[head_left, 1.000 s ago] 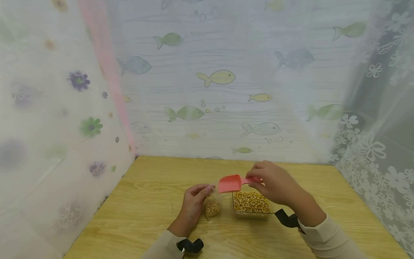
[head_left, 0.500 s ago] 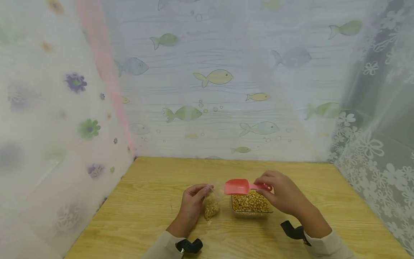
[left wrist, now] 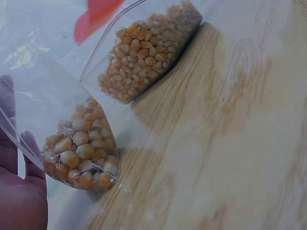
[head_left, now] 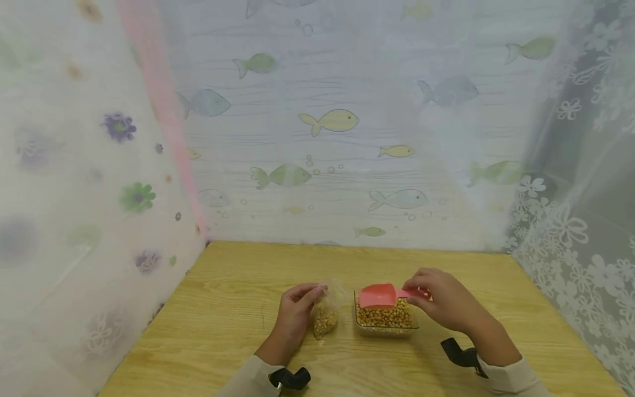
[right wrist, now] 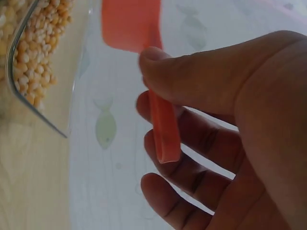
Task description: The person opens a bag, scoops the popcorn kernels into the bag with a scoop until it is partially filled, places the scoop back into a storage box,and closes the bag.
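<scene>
Scoop [head_left: 378,296] sits over the clear container [head_left: 387,331], with no load visible in its bowl. Through the rig I have the right hand [head_left: 448,300] gripping the handle [right wrist: 165,136] between thumb and fingers; the left hand [head_left: 292,317] pinches the clear bag [head_left: 324,321] near its mouth, just left of the container, corn kernels [left wrist: 85,152] gathered low inside. For a clean load, I judge it best to tip the leading edge down, push in shallowly, then level before lifting. Holding the bag mouth wide should limit spillage.
</scene>
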Motion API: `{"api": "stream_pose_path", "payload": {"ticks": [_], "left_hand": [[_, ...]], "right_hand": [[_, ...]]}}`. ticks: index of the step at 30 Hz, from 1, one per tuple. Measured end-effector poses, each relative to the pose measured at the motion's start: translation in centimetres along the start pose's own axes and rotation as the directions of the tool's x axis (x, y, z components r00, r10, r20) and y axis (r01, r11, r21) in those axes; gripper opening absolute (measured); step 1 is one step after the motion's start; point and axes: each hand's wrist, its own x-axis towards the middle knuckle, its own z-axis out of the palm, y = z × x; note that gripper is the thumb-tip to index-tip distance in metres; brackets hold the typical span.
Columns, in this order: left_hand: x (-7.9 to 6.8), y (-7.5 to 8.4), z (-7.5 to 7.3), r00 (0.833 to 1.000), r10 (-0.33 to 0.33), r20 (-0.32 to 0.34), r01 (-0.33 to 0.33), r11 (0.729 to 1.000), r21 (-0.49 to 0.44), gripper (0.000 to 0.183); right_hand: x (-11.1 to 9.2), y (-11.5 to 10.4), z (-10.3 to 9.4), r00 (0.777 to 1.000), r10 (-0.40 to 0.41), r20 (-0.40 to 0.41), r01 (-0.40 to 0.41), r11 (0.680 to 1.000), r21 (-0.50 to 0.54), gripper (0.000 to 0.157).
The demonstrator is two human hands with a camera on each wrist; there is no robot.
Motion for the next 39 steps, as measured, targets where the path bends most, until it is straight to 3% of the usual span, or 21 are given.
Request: {"api": "stream_pose_path", "payload": {"ticks": [9, 19, 31, 39], "left_hand": [[0.2, 0.3, 0.2, 1.000, 0.011, -0.009, -0.011, 1.000, 0.004, 0.024], [0.0, 0.3, 0.1, 1.000, -0.006, -0.011, 0.006, 1.000, 0.012, 0.022], [0.0, 0.2, 0.2, 1.000, -0.016, -0.026, 0.017, 1.000, 0.023, 0.018], [-0.1, 0.2, 0.2, 1.000, -0.004, -0.012, 0.004, 1.000, 0.006, 0.022]], "right_hand": [[0.0, 0.7, 0.0, 0.995, 0.018, 0.101, -0.019, 1.000, 0.006, 0.012], [-0.4, 1.1, -0.5, 0.968, 0.132, 0.215, -0.138, 0.990, 0.014, 0.012], [-0.9, 0.9, -2.8, 0.957, 0.189, 0.221, -0.176, 0.981, -0.079, 0.015], [-1.2, 0.1, -3.2, 0.974, 0.165, 0.153, -0.135, 0.973, -0.189, 0.014]]}}
